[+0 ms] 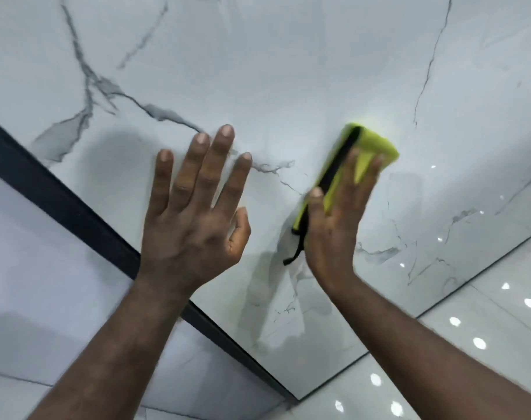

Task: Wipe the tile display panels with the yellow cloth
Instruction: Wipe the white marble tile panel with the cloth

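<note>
Facing a large marble-look tile panel (288, 71): glossy, grey-veined, rigid, and judged far too big to shift. Needs no lifting, only steady pressure on its face. Bounded to the left of the left hand by a black frame strip (61, 192), with a paler neighbouring panel (46, 268) beyond it. Below and to the right of the right hand, polished floor tiles (485, 328) dotted with bright reflections. Probably slick to the touch, so expect a palm to slide rather than bite. Likely brittle at the edges.

Bracing with the left hand (194, 213): released, fingers straight and spread, laid flat on the panel, holding nothing. Pushing with the right hand (334, 225): fingers straight, somewhat blurred, pressing the yellow cloth (376, 144) against the panel, thumb along its near edge, not clenched round it.

Folded thick, soft and light by the look of it, pinned between right palm and tile, jutting past the fingertips, near the left hand on its right side. Best driven by a flat palm over its middle, not pinched at a corner. Trailing from its lower end, a black strap (294, 253), loose beside the right wrist. No containers anywhere in view.
</note>
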Tool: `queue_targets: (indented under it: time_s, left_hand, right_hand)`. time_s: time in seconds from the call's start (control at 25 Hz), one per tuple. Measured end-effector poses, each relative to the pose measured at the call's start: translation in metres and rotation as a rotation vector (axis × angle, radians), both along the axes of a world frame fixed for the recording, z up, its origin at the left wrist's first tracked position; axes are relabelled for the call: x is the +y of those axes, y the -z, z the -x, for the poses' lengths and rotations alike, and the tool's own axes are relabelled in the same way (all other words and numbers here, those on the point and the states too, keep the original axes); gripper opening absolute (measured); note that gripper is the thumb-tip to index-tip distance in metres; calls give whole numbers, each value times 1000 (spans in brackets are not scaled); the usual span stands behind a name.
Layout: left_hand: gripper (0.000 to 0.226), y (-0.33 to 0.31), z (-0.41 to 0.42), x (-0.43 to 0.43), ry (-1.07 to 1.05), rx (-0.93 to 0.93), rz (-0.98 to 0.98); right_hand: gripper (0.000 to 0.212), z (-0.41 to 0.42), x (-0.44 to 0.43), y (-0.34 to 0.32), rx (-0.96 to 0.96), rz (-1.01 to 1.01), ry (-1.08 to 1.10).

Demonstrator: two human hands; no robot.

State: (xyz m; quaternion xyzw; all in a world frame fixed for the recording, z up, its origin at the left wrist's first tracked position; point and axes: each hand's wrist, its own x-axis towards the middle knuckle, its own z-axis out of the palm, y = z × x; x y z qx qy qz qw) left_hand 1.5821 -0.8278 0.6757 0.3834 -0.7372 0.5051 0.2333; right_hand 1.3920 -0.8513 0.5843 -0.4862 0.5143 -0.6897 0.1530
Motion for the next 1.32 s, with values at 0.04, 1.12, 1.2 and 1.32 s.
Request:
queue_targets:
  time_s: [0.04,1.12,1.2,1.32]
  left_hand:
    - [72,1,-9,5,-22,0,9]
    - [54,23,-134,38,286,182,-149]
    - [53,20,-132,35,338,124,-151]
    - [52,18,-123,29,404,101,-136]
  right_hand:
    - [67,-1,3,2,230,112,-55]
    - [70,-173,66,23,49,13,-18]
    - [69,-187,74,51,262,97,-34]
    - [72,-182,78,87,206,37,-43]
